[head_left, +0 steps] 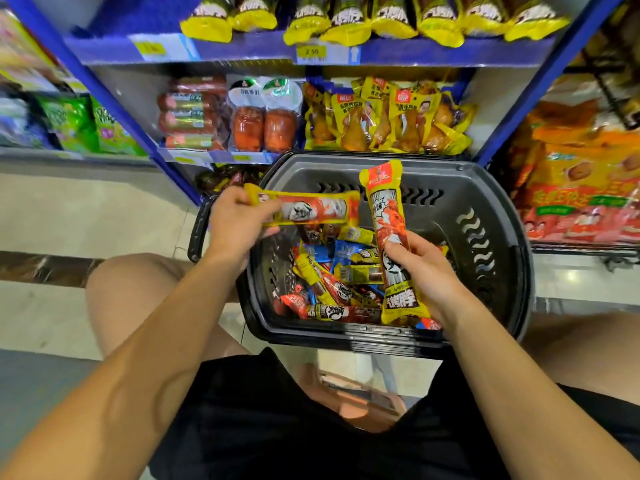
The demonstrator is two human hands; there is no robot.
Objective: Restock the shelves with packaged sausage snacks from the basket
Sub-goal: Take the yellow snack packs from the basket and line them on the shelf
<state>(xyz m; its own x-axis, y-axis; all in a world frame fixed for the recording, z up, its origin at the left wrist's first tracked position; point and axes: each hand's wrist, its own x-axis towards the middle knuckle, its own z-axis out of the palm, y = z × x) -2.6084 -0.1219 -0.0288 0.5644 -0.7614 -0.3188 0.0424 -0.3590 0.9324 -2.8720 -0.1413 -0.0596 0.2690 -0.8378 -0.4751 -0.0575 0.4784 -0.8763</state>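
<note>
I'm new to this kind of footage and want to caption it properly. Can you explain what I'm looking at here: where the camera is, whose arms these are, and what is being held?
There is no machine here. One wide-angle camera sits on a person's head and looks forward and down, so both arms reach into view from below. The person sits or crouches in front of a blue store shelf. Between the knees stands a dark plastic basket with many small snack packs lying loose in it. The left hand grips one yellow and red sausage pack by its end, lying sideways over the basket. The right hand holds a second sausage pack, standing upright. Similar yellow packs line the top shelf; drumstick packs fill the one below.
</note>
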